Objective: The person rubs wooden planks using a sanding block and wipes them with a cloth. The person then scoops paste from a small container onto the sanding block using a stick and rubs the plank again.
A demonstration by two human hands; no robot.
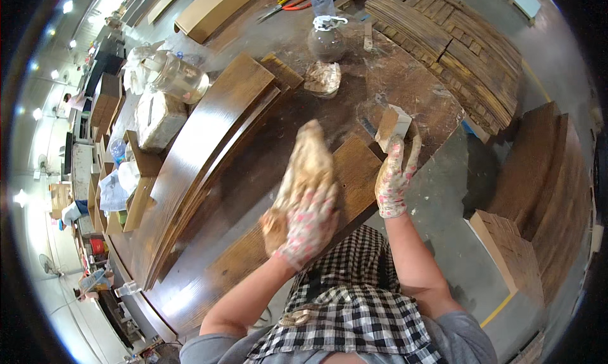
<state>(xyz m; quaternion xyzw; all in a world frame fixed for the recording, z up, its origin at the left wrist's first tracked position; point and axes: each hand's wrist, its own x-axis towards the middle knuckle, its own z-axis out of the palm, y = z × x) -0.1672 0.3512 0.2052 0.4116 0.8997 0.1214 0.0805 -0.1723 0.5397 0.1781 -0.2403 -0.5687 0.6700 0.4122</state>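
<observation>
My left hand, in a pink-spotted work glove, presses a stained cream-brown rag against a long brown wooden board. Hand and rag are slightly smeared by motion. At the board's right end my right hand, gloved the same way, grips a small block with a white face and brown sides. The tabletop under the board is dark and paint-spotted. Just left of the board lies a stack of curved, glossy brown boards.
Beyond the hands stand a round bottle of grey-brown liquid and a stained cup. Scissors lie at the back. Stacked wooden pieces sit back right, more brown boards at right. A clear jar stands left.
</observation>
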